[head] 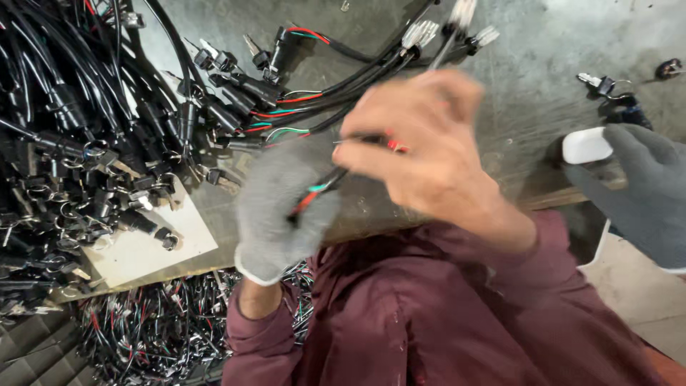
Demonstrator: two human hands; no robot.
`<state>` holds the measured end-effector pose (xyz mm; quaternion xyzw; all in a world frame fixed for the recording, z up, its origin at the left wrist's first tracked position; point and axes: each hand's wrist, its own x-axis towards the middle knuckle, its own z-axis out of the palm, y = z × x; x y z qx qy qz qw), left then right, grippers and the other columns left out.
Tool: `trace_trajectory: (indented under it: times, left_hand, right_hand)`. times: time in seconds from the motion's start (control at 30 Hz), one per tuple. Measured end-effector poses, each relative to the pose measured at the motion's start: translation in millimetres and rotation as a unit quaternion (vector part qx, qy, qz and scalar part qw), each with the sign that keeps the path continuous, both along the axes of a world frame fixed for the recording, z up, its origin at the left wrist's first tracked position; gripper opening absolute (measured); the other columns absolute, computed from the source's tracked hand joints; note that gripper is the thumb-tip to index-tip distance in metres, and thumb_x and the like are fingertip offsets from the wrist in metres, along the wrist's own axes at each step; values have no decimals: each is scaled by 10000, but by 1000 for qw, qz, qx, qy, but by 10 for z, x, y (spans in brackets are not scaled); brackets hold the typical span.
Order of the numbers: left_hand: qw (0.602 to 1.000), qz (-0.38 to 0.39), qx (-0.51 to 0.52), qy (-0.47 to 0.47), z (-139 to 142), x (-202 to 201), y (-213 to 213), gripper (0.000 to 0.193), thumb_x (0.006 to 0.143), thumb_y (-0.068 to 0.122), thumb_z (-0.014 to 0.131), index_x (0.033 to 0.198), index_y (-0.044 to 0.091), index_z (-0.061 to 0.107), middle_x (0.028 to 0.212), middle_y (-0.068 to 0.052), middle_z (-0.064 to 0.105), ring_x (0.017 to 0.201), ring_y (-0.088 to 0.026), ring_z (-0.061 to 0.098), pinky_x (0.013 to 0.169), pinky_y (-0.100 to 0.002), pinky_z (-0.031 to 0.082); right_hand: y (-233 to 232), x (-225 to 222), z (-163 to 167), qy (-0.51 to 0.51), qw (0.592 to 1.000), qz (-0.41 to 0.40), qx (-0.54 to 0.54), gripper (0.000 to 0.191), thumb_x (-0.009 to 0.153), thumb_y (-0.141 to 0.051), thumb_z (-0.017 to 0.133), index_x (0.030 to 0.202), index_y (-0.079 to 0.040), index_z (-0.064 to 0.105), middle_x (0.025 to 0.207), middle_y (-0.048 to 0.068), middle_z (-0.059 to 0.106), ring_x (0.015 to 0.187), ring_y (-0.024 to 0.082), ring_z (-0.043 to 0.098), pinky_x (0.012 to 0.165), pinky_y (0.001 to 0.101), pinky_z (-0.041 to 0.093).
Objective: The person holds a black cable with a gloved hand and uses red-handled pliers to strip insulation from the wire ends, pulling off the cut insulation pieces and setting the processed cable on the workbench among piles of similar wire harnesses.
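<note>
Grey and scuffed, the metal worktop (543,78) fills the upper part of your view, with your maroon sleeves (429,314) below it at 6 o'clock.

Your left hand (282,207), in a grey knit glove, sits just below centre. Its fingers are curled around a thin bundle of wires (314,194) with red, green and black insulation; the bundle runs up out of the glove toward 1 o'clock.

Your right hand (421,146) is bare and blurred, touching the same bundle just above the glove. Its fingers are pressed together, pinching the wires where a bit of red shows at the fingertips. Beyond it the black cable goes on toward 12 o'clock and ends in pale plastic connectors (421,32) lying on the worktop.

At 9 to 11 o'clock lies a dense pile of black switch harnesses (78,129) with keys and metal rings, partly on a white sheet (153,250). More of these harnesses (257,93) fan out at 11 o'clock, near your hands. At 7 o'clock, below the worktop edge, hangs a tangle of loose wires (157,329).

At 3 o'clock another person's dark grey gloved hand (643,186) rests beside a small white block (586,145). At 2 o'clock a single key unit (600,84) lies on the worktop, well apart from your hands.
</note>
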<state>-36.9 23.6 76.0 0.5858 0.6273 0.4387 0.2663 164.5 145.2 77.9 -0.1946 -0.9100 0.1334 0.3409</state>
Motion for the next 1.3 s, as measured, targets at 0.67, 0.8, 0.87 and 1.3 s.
trace_trajectory:
  times: [0.67, 0.8, 0.87, 1.3]
  left_hand:
    - [906, -130, 42, -402, -666, 532, -475, 258, 1081, 264, 626, 1147, 18, 664, 1051, -91, 664, 900, -209, 627, 759, -317, 518]
    - [779, -74, 109, -612, -244, 460, -504, 268, 1074, 292, 621, 1144, 36, 660, 1027, -84, 662, 884, -217, 621, 774, -329, 527]
    - [756, -33, 144, -638, -142, 383, -422, 274, 1070, 307, 619, 1142, 46, 659, 1014, -80, 662, 876, -221, 618, 781, -334, 531]
    - [933, -123, -94, -325, -558, 727, -558, 261, 984, 251, 580, 1167, 77, 646, 1059, -63, 627, 1012, -194, 581, 910, -327, 500]
  right_hand:
    - [-1117, 39, -29, 155, 754, 265, -581, 176, 1084, -172, 538, 1090, -12, 611, 878, 66, 722, 665, 197, 677, 623, 333, 534]
    - [-982, 258, -119, 134, 928, 71, -341, 152, 1000, -127, 593, 1097, -15, 625, 890, 89, 689, 699, 251, 661, 646, 354, 540]
    - [-986, 176, -161, -54, 965, 37, -253, 175, 951, -195, 706, 984, -47, 619, 815, 93, 671, 667, 279, 663, 608, 406, 520]
    - [-421, 297, 323, 143, 891, 196, -384, 514, 1183, -473, 423, 1186, 19, 572, 1136, 151, 630, 1061, 349, 639, 1009, 439, 497]
